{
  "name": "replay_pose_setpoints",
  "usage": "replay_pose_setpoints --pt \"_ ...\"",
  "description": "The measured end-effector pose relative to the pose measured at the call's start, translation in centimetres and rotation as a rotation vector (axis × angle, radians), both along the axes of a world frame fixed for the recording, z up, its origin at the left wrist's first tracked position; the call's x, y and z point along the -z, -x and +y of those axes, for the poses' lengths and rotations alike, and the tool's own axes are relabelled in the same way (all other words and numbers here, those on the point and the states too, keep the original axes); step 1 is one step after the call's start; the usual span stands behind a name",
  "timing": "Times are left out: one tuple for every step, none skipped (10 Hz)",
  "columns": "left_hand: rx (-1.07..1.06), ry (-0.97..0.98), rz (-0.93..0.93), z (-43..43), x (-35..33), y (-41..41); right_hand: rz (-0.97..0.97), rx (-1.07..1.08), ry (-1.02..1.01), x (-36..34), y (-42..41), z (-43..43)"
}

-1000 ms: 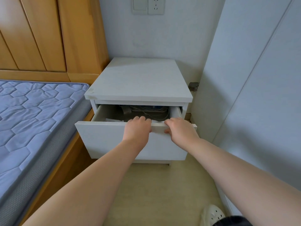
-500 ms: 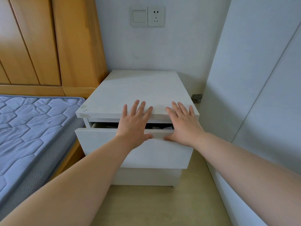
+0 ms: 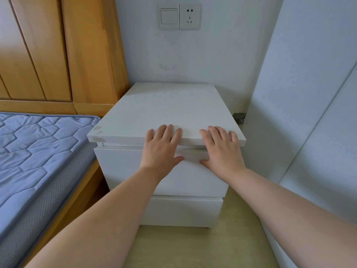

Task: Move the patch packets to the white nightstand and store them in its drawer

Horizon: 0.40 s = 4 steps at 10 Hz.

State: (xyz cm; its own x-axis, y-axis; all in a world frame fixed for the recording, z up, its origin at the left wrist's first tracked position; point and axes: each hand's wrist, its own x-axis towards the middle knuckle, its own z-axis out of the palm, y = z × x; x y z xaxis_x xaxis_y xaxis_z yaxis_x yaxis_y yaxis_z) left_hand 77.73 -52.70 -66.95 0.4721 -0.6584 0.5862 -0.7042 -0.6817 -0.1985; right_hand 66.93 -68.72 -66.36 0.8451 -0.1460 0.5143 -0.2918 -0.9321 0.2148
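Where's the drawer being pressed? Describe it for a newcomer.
Right of the blue mattress stands a white nightstand. Its upper drawer sits directly under the top. Unlike the lower panel, it has the left hand and right hand flat on its front.

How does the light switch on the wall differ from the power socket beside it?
The light switch is on the left; the power socket is on the right. The light switch has a plain face with one flat rocker; the power socket has plug holes, two above and three below. Both are white, look alike in size, and sit edge to edge on the wall.
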Motion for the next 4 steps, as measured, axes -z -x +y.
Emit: replay_pose_setpoints --pt "-0.048 -0.064 0.052 -0.3 -0.6 0.9 0.059 0.031 -0.015 -0.4 0.2 0.4" --pt "-0.056 -0.068 0.166 -0.4 -1.3 1.8 0.16 0.039 -0.07 -1.4 0.5 1.2" --pt "-0.068 -0.081 0.251 0.2 -2.6 3.0 0.212 0.018 -0.168 -2.7 1.1 1.6" --pt "-0.074 -0.113 0.258 1.2 -4.4 5.0 0.231 0.019 -0.211 -4.6 2.6 2.3"
